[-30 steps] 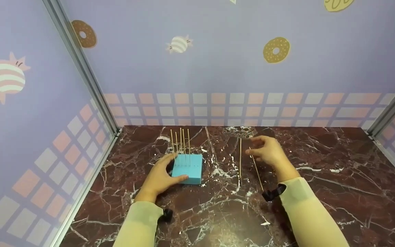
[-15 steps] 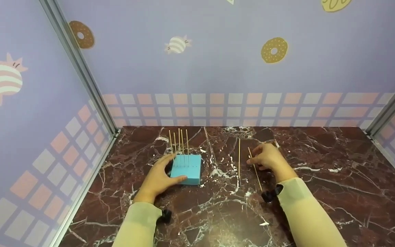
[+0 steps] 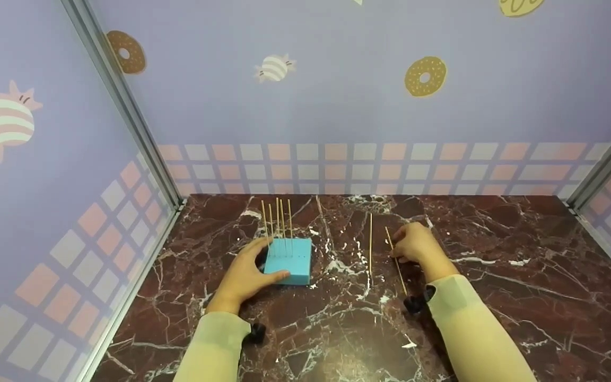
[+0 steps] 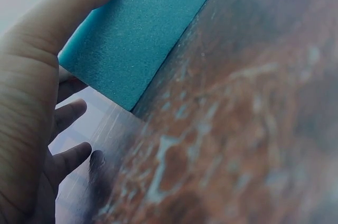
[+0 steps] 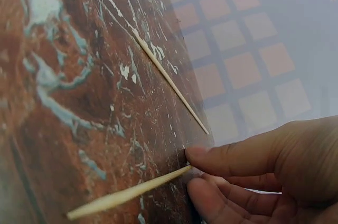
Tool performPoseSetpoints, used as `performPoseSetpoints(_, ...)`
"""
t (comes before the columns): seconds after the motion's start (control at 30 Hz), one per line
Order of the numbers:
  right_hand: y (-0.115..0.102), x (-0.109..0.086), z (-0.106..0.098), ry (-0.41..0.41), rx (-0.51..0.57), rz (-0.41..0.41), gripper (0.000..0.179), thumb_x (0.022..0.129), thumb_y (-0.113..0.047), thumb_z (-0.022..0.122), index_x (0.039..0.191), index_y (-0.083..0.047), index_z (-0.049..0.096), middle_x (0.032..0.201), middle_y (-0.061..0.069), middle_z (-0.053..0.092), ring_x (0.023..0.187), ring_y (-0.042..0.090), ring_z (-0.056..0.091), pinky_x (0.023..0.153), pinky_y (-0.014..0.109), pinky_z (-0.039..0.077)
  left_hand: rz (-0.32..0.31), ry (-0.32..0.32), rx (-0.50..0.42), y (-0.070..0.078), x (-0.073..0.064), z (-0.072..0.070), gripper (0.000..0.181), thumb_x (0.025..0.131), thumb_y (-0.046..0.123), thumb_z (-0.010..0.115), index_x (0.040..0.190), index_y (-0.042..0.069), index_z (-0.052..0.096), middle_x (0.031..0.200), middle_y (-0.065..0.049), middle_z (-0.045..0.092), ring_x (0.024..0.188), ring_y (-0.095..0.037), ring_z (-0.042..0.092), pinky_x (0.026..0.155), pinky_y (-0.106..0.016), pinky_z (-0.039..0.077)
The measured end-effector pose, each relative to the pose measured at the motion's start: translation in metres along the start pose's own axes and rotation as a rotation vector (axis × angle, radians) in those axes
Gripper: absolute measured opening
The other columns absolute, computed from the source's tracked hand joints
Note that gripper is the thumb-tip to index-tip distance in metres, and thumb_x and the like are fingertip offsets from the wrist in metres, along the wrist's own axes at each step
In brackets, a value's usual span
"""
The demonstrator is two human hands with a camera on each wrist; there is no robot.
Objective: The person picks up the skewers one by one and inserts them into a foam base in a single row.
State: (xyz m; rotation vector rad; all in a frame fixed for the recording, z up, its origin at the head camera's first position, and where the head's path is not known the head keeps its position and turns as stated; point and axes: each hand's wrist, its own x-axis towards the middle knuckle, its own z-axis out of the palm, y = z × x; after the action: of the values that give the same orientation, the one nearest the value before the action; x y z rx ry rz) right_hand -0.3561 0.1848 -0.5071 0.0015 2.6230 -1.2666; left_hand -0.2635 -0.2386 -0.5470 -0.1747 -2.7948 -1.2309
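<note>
My left hand [image 3: 244, 276] holds a light blue block [image 3: 288, 278], thumb at its near edge and some fingers behind its left side. Several thin wooden sticks [image 3: 279, 225] stand upright in the block's top, with small holes at the right. In the left wrist view the thumb presses on the blue block [image 4: 132, 34], while other fingers are spread past it. Over on the right, my right hand [image 3: 417, 245] pinches a wooden stick [image 3: 401, 278] between thumb and fingertips; the right wrist view shows this stick [image 5: 127, 195] running in between them.
Another wooden stick [image 3: 371, 244] lies on the dark red marbled table [image 3: 337, 334], left of my right hand. The patterned back wall [image 3: 332, 106] rises behind the table, and a side wall [image 3: 45, 212] bounds it at the left.
My right hand has come down and slightly nearer along the right stick, and its fingers have closed on it. The left hand and the block stay put.
</note>
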Motion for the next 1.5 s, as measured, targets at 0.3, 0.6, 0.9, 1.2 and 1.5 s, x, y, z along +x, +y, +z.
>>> performPoseSetpoints(0.3, 0.002, 0.004, -0.001, 0.008, 0.034, 0.000, 0.036, 0.081, 0.015, 0.084, 0.115, 0.018, 0.074, 0.103, 0.030, 0.077, 0.064, 0.017, 0.078, 0.064, 0.030, 0.071, 0.009, -0.001, -0.017, 0.003, 0.001, -0.002, 0.110, 0.081, 0.063, 0.099, 0.170, 0.018, 0.052, 0.182, -0.012, 0.044, 0.171, -0.044, 0.036, 0.140, -0.070, 0.030)
performPoseSetpoints(0.6, -0.002, 0.002, 0.000, 0.002, -0.031, 0.012, 0.028, 0.080, 0.011, 0.076, 0.108, 0.013, 0.080, 0.109, 0.036, 0.079, 0.065, 0.018, 0.080, 0.065, 0.031, 0.071, 0.004, -0.003, -0.008, 0.000, 0.001, -0.003, 0.111, 0.082, 0.065, 0.097, 0.171, 0.018, 0.051, 0.183, -0.012, 0.043, 0.171, -0.045, 0.036, 0.138, -0.072, 0.031)
performPoseSetpoints(0.9, -0.006, -0.002, 0.004, 0.090, -0.303, -0.076, 0.010, 0.077, 0.001, 0.074, 0.082, -0.001, 0.082, 0.078, 0.013, 0.081, 0.057, 0.016, 0.068, 0.055, 0.027, 0.059, 0.008, 0.003, 0.013, 0.000, 0.002, -0.003, 0.111, 0.081, 0.065, 0.097, 0.171, 0.018, 0.052, 0.182, -0.014, 0.043, 0.170, -0.046, 0.037, 0.138, -0.072, 0.032)
performPoseSetpoints(1.2, -0.009, -0.009, 0.011, 0.138, -0.440, -0.052, 0.012, 0.076, -0.005, 0.082, 0.082, -0.001, 0.072, 0.100, 0.028, 0.080, 0.090, 0.047, 0.076, 0.083, 0.060, 0.066, 0.003, -0.002, 0.005, 0.003, -0.001, -0.003, 0.111, 0.081, 0.064, 0.098, 0.171, 0.018, 0.052, 0.182, -0.013, 0.043, 0.170, -0.046, 0.037, 0.138, -0.071, 0.032)
performPoseSetpoints(1.5, -0.008, -0.009, 0.015, 0.146, -0.547, -0.043, 0.020, 0.077, 0.001, 0.072, 0.096, 0.008, 0.076, 0.117, 0.040, 0.077, 0.106, 0.060, 0.077, 0.088, 0.067, 0.067, 0.007, 0.004, 0.004, 0.003, -0.001, -0.002, 0.110, 0.081, 0.063, 0.098, 0.170, 0.018, 0.053, 0.181, -0.014, 0.044, 0.170, -0.045, 0.038, 0.139, -0.071, 0.031)
